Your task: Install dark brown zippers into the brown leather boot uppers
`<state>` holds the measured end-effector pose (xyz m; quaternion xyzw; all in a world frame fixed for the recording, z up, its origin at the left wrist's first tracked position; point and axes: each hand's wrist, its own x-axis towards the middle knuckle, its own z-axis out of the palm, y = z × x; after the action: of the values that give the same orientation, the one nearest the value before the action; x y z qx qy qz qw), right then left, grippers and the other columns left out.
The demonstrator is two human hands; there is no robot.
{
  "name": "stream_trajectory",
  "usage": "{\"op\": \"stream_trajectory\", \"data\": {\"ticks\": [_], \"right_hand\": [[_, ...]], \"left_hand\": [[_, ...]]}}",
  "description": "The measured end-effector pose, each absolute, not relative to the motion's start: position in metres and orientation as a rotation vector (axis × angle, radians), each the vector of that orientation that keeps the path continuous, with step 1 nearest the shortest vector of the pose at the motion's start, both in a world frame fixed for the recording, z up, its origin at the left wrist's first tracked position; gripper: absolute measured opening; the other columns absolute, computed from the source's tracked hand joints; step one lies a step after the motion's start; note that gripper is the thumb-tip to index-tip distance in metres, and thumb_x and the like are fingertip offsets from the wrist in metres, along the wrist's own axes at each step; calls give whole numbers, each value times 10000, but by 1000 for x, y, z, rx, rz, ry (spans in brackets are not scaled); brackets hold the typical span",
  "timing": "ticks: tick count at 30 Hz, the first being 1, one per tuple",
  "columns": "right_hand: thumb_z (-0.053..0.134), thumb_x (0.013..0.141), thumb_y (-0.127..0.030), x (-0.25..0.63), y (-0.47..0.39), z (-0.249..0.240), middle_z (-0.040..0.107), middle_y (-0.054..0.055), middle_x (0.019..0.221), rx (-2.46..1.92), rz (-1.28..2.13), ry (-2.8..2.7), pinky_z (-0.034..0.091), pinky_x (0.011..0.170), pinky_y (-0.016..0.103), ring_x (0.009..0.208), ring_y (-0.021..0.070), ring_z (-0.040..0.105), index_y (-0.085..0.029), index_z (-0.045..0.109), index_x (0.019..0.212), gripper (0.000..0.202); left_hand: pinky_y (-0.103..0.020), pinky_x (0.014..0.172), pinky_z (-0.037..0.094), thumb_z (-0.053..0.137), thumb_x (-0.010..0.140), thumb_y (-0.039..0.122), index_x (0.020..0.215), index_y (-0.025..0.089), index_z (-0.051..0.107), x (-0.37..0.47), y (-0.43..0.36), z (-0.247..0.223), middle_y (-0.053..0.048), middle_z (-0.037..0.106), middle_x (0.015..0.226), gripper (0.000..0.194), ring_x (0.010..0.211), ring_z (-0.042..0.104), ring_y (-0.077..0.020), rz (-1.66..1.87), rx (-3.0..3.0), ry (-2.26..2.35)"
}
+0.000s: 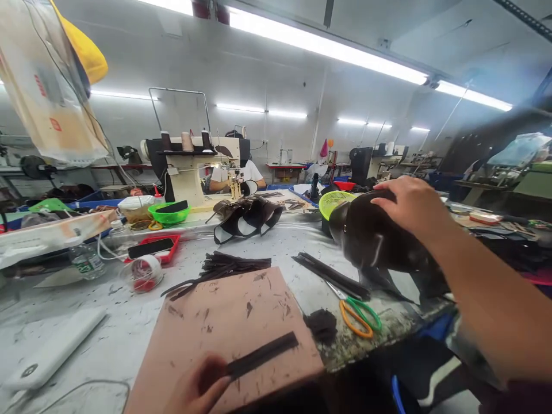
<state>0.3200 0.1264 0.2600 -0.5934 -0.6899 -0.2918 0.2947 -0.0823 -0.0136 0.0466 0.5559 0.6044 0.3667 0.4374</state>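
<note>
My left hand (pixel 202 388), partly cut off by the lower edge, pinches the near end of a flat black fabric strip (pixel 269 352). The strip lies slantwise on a pinkish board (pixel 233 310) marked with dark scuffs. Over to the right, my right hand (pixel 411 207) has its thumb and fingers closed at the top of a dark brown leather piece (pixel 375 236), slightly blurred. Its lower part overlaps other dark pieces with pale lining. Scissors (pixel 357 316) with one orange and one green handle lie between the board and the leather. A black clump (pixel 321 325) touches the board's right side.
Black strips (pixel 233 263) lie in a bundle behind the board, with more strips (pixel 330 275) rightward. Stitched leather pieces (pixel 248 218) rest farther back, before a sewing machine (pixel 185 167) and a seated person (pixel 250 172). A red tray (pixel 172 247) holds a phone. A white device (pixel 56 351) lies left.
</note>
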Motion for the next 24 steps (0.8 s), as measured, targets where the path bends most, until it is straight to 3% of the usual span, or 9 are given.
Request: {"op": "stream_trajectory", "data": {"ticks": [3, 5, 8, 12, 15, 18, 20, 24], "right_hand": [[516, 749, -492, 294, 50, 260, 617, 72, 865, -1438, -501, -1797, 406, 646, 317, 645, 172, 509, -186, 618, 925, 368], [524, 696, -573, 280, 8, 244, 634, 56, 855, -1427, -306, -1741, 419, 611, 319, 597, 160, 506, -206, 621, 932, 447], [549, 649, -585, 271, -36, 199, 649, 50, 816, -1510, 0, -1678, 442, 607, 330, 628, 185, 547, -208, 624, 901, 459], [556, 638, -516, 268, -68, 109, 645, 44, 715, -1613, 423, -1700, 463, 616, 324, 668, 217, 590, -191, 588, 764, 350], [511, 703, -379, 244, -83, 38, 621, 23, 643, -1638, 658, -1934, 453, 576, 278, 621, 193, 584, -193, 543, 656, 194], [415, 780, -199, 201, -88, -10, 646, 51, 803, -1745, 639, -2106, 449, 665, 252, 754, 177, 605, -175, 577, 793, 164], [413, 784, -141, 177, -81, -18, 631, 90, 944, -1857, 581, -2257, 447, 697, 277, 808, 191, 613, -169, 598, 900, 219], [667, 630, -223, 165, -53, 15, 637, 115, 916, -1873, 605, -2373, 450, 719, 357, 810, 264, 616, -174, 634, 911, 287]], "left_hand": [[-361, 808, 437, 725, 463, 571, 959, 201, 604, -40, -18, 48, -76, 628, 971, 630, 887, 572, -227, 746, 1234, 1033], [-406, 896, 382, 741, 458, 559, 1106, 217, 547, -15, -29, 36, -114, 546, 1169, 758, 1064, 508, -265, 668, 1024, 782], [-435, 937, 350, 747, 425, 575, 1143, 214, 533, 7, -53, 20, -122, 552, 1167, 831, 1108, 480, -298, 817, 751, 581], [-395, 880, 425, 744, 562, 388, 1079, 152, 576, -12, -70, 24, -113, 638, 1021, 592, 970, 578, -278, 1118, 662, 788], [-379, 846, 455, 721, 577, 389, 986, 125, 612, -51, -66, 30, -99, 667, 946, 499, 909, 604, -268, 1101, 907, 1056], [-402, 884, 431, 666, 614, 426, 956, 147, 626, -85, -58, 31, -86, 663, 977, 444, 974, 574, -289, 922, 1312, 1298], [-411, 932, 391, 670, 605, 403, 954, 175, 635, -101, -54, 31, -65, 652, 1020, 418, 1030, 541, -297, 854, 1454, 1363], [-414, 957, 360, 676, 602, 348, 978, 196, 639, -115, -53, 39, -47, 644, 1048, 407, 1054, 524, -292, 817, 1539, 1355]]}}
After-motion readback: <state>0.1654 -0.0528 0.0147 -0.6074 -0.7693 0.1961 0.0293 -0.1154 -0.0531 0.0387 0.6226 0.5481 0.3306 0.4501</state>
